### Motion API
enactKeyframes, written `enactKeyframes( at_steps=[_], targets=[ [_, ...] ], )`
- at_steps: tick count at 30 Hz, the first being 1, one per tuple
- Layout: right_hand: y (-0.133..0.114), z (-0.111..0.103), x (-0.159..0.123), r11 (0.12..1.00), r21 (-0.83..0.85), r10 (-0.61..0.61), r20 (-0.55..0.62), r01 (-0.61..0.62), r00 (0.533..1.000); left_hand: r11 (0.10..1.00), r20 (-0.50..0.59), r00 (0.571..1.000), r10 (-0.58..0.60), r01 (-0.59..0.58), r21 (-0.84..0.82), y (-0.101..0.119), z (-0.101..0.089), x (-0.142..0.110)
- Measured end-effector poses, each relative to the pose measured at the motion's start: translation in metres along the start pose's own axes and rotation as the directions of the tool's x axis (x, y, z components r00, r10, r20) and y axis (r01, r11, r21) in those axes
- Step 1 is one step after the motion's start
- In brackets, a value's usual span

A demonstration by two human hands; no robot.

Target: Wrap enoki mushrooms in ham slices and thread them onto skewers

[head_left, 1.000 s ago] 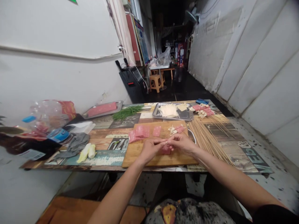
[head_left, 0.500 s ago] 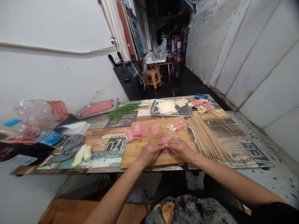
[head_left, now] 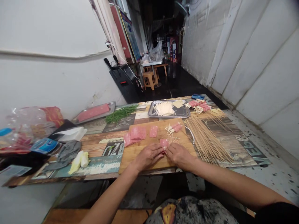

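Both my hands rest on a wooden cutting board (head_left: pixel 140 152) at the table's near edge. My left hand (head_left: pixel 148 156) and my right hand (head_left: pixel 178 154) lie side by side with the fingers stretched forward, fingertips pressing a thin pink meat slice (head_left: pixel 164 142) flat on the board. More pink slices (head_left: pixel 135 134) are stacked at the board's far left, and a single slice (head_left: pixel 153 131) lies beside them. A small meat roll with white mushroom stems (head_left: pixel 174 128) sits at the board's far right.
A pile of bamboo skewers (head_left: pixel 205 137) lies right of the board. Behind are a metal tray of enoki mushrooms (head_left: pixel 164 108), finished rolls (head_left: pixel 201 105), green chives (head_left: pixel 120 112) and a tray with a meat block (head_left: pixel 93 112). Plastic bags, a grey cloth (head_left: pixel 67 151) and yellow-white pieces crowd the left.
My hands have come down from a raised, pinched-together pose onto the board, and the pink slice now lies flat under the fingertips. The view has tilted slightly down.
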State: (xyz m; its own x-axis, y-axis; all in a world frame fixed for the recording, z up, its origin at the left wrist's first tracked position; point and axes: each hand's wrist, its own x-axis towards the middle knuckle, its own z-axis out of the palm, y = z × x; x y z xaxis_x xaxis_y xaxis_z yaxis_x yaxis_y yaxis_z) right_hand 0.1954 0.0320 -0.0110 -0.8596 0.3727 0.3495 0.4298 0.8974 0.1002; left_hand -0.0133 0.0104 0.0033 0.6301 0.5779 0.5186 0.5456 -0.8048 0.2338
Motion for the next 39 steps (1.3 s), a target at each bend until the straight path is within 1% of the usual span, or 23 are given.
enactKeyframes(
  at_steps=[3,5,7,10,12,13,17,21,23,26,29,32,33,34,36,38,39],
  targets=[
    [0.005,0.001,0.001,0.971,0.223,0.109,-0.105,-0.084,0.988,0.998,-0.131,0.99,-0.054,0.05,-0.034,0.002,0.01,-0.002],
    [0.009,0.001,0.002,0.903,0.406,0.215,-0.14,-0.142,0.966,0.986,-0.185,0.971,-0.152,0.136,-0.1,0.005,0.015,-0.001],
    [0.012,0.001,0.003,0.799,0.564,0.322,-0.109,-0.208,0.94,0.955,-0.18,0.945,-0.272,0.243,-0.168,0.01,0.019,-0.001],
    [0.015,-0.001,0.004,0.623,0.713,0.453,0.007,-0.322,0.891,0.894,-0.176,0.889,-0.422,0.377,-0.241,0.016,0.022,0.001],
    [0.016,-0.002,0.005,0.544,0.754,0.496,0.066,-0.369,0.866,0.88,-0.201,0.87,-0.451,0.394,-0.266,0.018,0.022,0.002],
    [0.016,-0.003,0.006,0.529,0.756,0.505,0.084,-0.385,0.859,0.886,-0.211,0.874,-0.437,0.378,-0.27,0.019,0.021,0.002],
    [0.019,-0.006,0.012,0.558,0.697,0.51,0.14,-0.451,0.849,0.937,-0.213,0.924,-0.317,0.271,-0.222,0.022,0.019,0.003],
    [0.021,-0.009,0.017,0.557,0.674,0.502,0.193,-0.485,0.843,0.964,-0.204,0.947,-0.248,0.222,-0.144,0.022,0.018,0.005],
    [0.022,-0.011,0.019,0.547,0.667,0.505,0.218,-0.506,0.835,0.97,-0.196,0.952,-0.235,0.215,-0.118,0.021,0.019,0.004],
    [0.022,-0.013,0.021,0.545,0.637,0.512,0.262,-0.545,0.818,0.967,-0.204,0.946,-0.252,0.239,-0.087,0.019,0.023,0.0],
    [0.023,-0.013,0.023,0.572,0.593,0.511,0.284,-0.567,0.811,0.962,-0.201,0.941,-0.272,0.266,-0.06,0.018,0.025,-0.004],
    [0.025,-0.012,0.023,0.615,0.538,0.503,0.296,-0.577,0.812,0.966,-0.183,0.949,-0.258,0.249,-0.069,0.018,0.024,-0.004],
    [0.024,-0.011,0.022,0.638,0.521,0.494,0.288,-0.567,0.82,0.967,-0.183,0.95,-0.252,0.242,-0.076,0.017,0.024,-0.003],
    [0.023,-0.011,0.021,0.674,0.504,0.481,0.257,-0.54,0.839,0.968,-0.184,0.951,-0.248,0.237,-0.081,0.017,0.023,-0.002],
    [0.018,-0.011,0.017,0.782,0.447,0.429,0.119,-0.434,0.895,0.968,-0.187,0.951,-0.247,0.235,-0.087,0.015,0.023,0.0],
    [0.011,-0.011,0.011,0.901,0.331,0.312,-0.046,-0.28,0.949,0.967,-0.187,0.95,-0.251,0.239,-0.087,0.012,0.023,0.0],
    [0.008,-0.01,0.008,0.942,0.26,0.247,-0.098,-0.215,0.964,0.965,-0.185,0.948,-0.259,0.247,-0.085,0.011,0.023,0.0]
  ],
)
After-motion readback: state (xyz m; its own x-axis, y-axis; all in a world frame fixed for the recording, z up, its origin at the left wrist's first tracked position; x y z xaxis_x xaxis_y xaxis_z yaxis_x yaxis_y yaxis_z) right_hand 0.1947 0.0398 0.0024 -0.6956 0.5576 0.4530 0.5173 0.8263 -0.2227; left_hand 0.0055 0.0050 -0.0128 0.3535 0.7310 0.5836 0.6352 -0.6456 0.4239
